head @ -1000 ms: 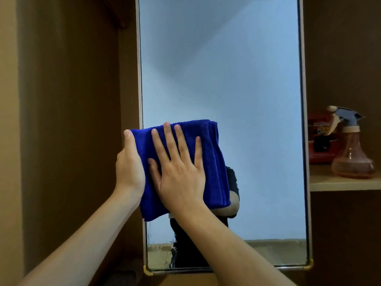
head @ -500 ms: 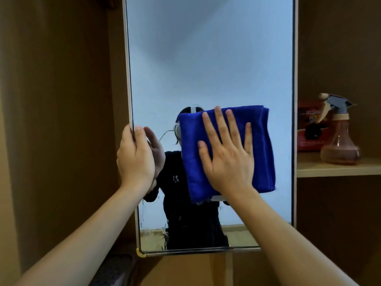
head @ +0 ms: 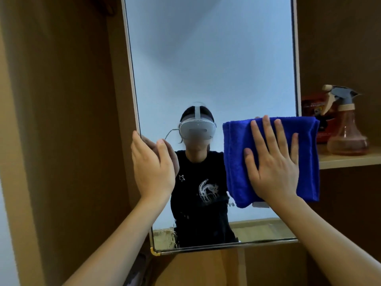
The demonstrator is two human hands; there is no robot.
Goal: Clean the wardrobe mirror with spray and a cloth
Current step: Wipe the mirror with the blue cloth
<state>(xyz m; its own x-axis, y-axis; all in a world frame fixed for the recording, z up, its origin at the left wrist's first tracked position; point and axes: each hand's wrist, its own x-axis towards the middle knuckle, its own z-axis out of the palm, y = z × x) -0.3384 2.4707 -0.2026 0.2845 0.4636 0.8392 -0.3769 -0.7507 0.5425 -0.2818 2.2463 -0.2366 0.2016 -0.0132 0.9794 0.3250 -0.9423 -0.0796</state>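
Two hands on the mirror, cloth at its right edge

We press the blue cloth (head: pixel 272 159) flat against the mirror (head: pixel 210 69) with our right hand (head: pixel 272 168), fingers spread apart and not clamped. The cloth overlaps the mirror's right edge, so uncleaned glass lies to its left, toward our left hand (head: pixel 152 168), which curls around the mirror's left edge. The spray bottle (head: pixel 346 124) stands on the shelf (head: pixel 350 159) right of the mirror.

No readable text anywhere; red box (head: pixel 315 112) on shelf (head: pixel 350 159) behind spray bottle (head: pixel 346 129) carries pale line of print, perhaps a brand, too blurred to read; shirt in mirror (head: pixel 206 58) shows only star and animal graphic
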